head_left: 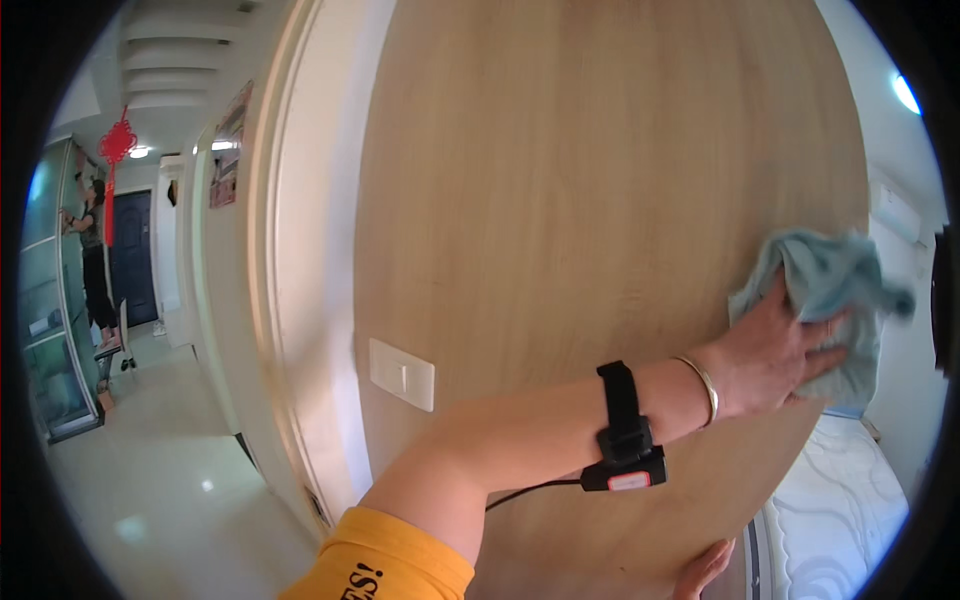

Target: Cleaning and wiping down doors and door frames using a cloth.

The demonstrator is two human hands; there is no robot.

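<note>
My left hand [772, 352] is spread over a damp-looking grey-green cloth [840, 277], pressing it near the right edge of a tall light wood-grain panel [600, 225]. A loose fold of the cloth is blurred and hangs past the panel's edge. On this arm are a thin metal bangle [703, 390] and a black strap with a small cabled device [626, 457]. Low at the right, my right hand [705, 571] shows only in part beside the panel's edge. Whether it grips anything cannot be made out.
A white light switch [402, 375] sits on the panel. A bed mattress [832, 510] lies right; an air conditioner [894, 210] hangs above. Left, past a door frame [277, 262], a person [94, 255] stands raised by a glass-doored cabinet [45, 292] near a red hanging knot [118, 142].
</note>
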